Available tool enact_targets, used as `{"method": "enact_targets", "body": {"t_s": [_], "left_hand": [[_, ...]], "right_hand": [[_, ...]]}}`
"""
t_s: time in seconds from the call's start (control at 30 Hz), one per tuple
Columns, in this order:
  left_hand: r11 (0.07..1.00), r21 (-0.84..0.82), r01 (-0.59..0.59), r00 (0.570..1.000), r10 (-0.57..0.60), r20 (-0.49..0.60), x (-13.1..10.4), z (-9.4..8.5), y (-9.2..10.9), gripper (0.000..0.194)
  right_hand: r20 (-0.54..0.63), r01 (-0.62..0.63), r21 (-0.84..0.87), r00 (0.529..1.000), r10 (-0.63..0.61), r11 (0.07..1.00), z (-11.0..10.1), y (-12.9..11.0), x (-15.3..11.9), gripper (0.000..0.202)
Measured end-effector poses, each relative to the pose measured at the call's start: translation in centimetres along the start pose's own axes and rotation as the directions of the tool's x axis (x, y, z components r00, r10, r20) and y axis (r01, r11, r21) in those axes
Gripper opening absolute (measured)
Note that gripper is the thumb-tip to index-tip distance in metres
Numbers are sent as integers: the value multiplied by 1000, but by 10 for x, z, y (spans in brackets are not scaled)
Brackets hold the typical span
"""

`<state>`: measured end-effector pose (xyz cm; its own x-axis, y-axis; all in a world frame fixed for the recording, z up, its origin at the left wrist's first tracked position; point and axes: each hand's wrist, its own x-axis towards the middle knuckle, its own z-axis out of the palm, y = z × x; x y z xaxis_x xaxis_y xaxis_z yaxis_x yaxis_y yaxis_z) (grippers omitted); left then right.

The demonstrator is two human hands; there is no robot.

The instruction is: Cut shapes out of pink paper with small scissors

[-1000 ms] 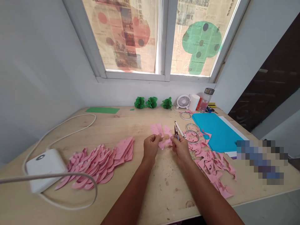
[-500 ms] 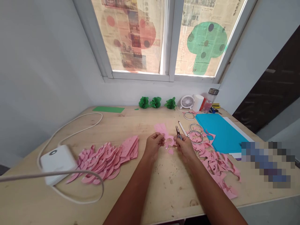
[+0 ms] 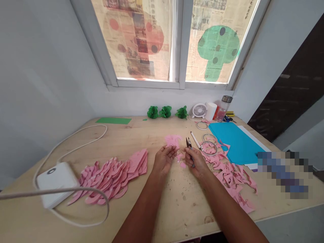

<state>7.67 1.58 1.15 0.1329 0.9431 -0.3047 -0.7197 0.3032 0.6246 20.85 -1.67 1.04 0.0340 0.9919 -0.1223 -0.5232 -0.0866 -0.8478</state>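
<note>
My left hand point(image 3: 164, 159) pinches a piece of pink paper point(image 3: 172, 140) with curved cut-outs along its edge. In my right hand point(image 3: 196, 161) is a pair of thread snips point(image 3: 188, 143), its dark blades pointing away from me and slightly apart. Between the hands lie a small pink paper offcut point(image 3: 182, 165) and another scrap point(image 3: 179, 157) close to my left fingertips. To the left, cut pink paper petals point(image 3: 108, 179) overlap in a long row. Tangled pink paper scraps point(image 3: 231, 175) spread beside my right forearm.
A white power bank point(image 3: 57, 184) with a looping cable sits at the left. Tape rolls point(image 3: 209, 148) and a white pen point(image 3: 195, 140) lie right of centre, near blue paper point(image 3: 235, 141). Green paper flowers point(image 3: 166, 112), a small fan point(image 3: 199, 110) and a glass bottle point(image 3: 223, 108) line the wall.
My hands have drawn slightly apart from the ring-shaped pink strip that was between them. More of the snips shows, with their blades farther apart. The whole view has shifted a little.
</note>
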Motion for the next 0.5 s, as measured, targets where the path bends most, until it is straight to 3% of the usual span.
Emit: {"method": "enact_targets", "body": {"t_s": [0.27,0.5], "left_hand": [[1000,8,0,992,-1,124,7,-6,-3,13],[1000,-18,1,980,3,197,12,-11,-1,9]], "right_hand": [[52,18,-64,999,-15,998,4,6,-2,22],[26,19,-178,1000,-15,984,14,10,-3,25]]}}
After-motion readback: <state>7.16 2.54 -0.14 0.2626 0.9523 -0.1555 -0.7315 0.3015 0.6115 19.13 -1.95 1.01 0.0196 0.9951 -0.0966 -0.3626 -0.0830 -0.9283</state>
